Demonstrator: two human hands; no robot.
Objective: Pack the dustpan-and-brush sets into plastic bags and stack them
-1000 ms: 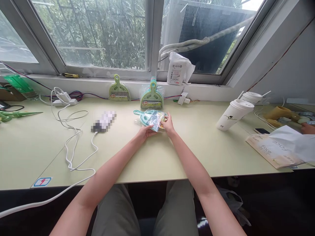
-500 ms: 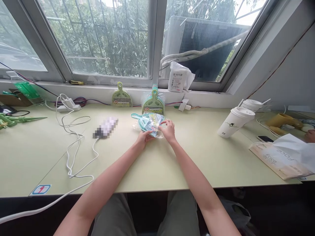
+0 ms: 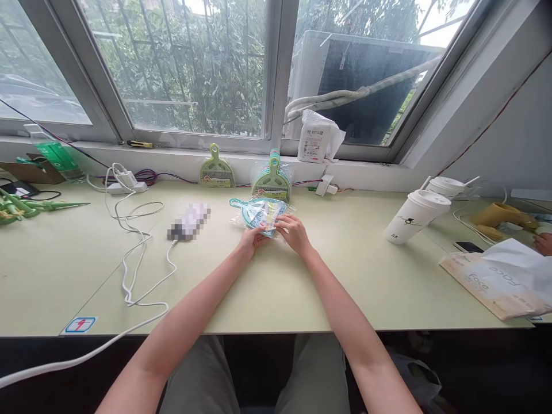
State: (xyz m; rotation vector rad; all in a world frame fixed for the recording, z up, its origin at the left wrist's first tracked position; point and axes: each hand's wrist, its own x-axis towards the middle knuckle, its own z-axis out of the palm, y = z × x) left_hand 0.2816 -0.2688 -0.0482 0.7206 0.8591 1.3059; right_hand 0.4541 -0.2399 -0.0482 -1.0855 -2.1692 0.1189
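Note:
A teal mini dustpan set in a clear plastic bag (image 3: 257, 211) lies on the pale green desk (image 3: 353, 270) in front of me. My left hand (image 3: 250, 240) pinches the bag's near edge from the left. My right hand (image 3: 292, 232) grips the same near edge from the right, fingers curled on the plastic. Behind the bag, a bagged stack of green dustpans (image 3: 271, 181) leans against the wall under the window, and a single green dustpan (image 3: 216, 172) leans to its left.
A white cable (image 3: 138, 259) loops across the desk's left half beside a blurred-out object (image 3: 188, 220). White lidded cups (image 3: 414, 215) stand at right, with a paper bag (image 3: 495, 276) and another person's hand (image 3: 544, 242) at far right. A white package (image 3: 318, 144) rests on the sill.
My right hand has slid from the bag's right side down to its near edge, close to my left hand. The camera has tilted slightly, shifting everything lower in view.

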